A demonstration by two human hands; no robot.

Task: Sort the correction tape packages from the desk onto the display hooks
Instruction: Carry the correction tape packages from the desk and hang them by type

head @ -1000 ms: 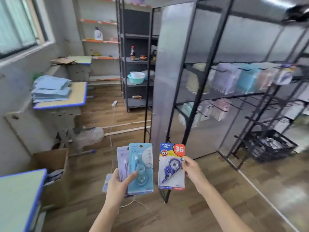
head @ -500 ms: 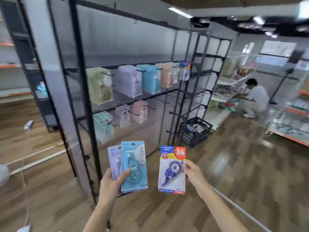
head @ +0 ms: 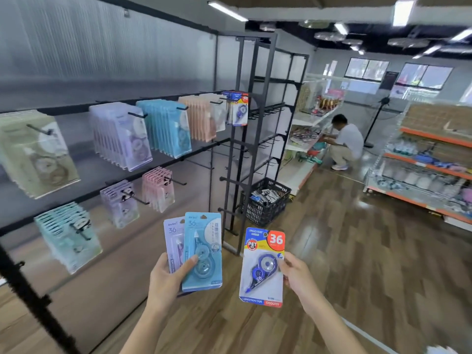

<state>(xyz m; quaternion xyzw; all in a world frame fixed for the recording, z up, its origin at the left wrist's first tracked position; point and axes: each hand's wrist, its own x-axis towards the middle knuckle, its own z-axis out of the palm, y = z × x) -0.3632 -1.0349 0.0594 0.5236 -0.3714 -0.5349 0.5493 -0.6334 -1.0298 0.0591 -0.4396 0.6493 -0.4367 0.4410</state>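
Head view, left hand [head: 163, 282] grip holding teal package [head: 203, 251], right hand [head: 296, 274] pinching blue package [head: 263, 268] edge

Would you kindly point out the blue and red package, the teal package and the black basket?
blue and red package [head: 263, 267]: head view, its blister.
teal package [head: 204, 251]: head view, card centre.
black basket [head: 258, 213]: head view, front wall.

Black plastic crate [head: 265, 200] on wood floor [head: 357, 251]. Beyond crate, crouching person [head: 344, 144] at white shelving [head: 304, 139]. Right of crate, orange-edged shelves [head: 431, 159].
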